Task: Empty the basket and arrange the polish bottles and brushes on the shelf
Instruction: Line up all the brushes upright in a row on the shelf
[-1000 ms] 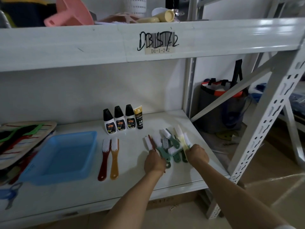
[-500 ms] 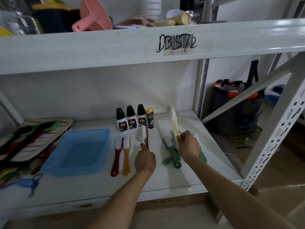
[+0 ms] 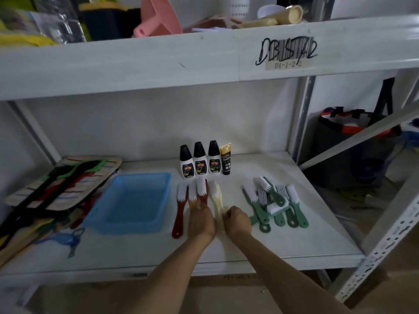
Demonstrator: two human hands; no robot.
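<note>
1. A striped flat board with dark, green and red strips across it is leaning at the far left of the white shelf, and a small blue clip-like thing is lying in front of it.
2. The blue basket is sitting just right of the board with nothing showing inside it.
3. Three white polish bottles with black caps are standing upright in a row at the back of the shelf, and a gold-and-black tube is standing just beside the rightmost one.
4. In front of the bottles, four brushes are lying side by side, bristles toward the wall: a dark red brush, an orange brush, a second red brush and a cream brush.
5. The left hand is resting over the handles of the orange brush and the second red brush; its grip is looking curled down onto them, but whether it is grasping either one I cannot tell.
6. The right hand is sitting clenched just right of the left one, its grip closing on the lower handle of the cream brush.
7. A loose heap of green brushes with white bristles is lying crosswise near the right hand, apart from the neat row.
</note>
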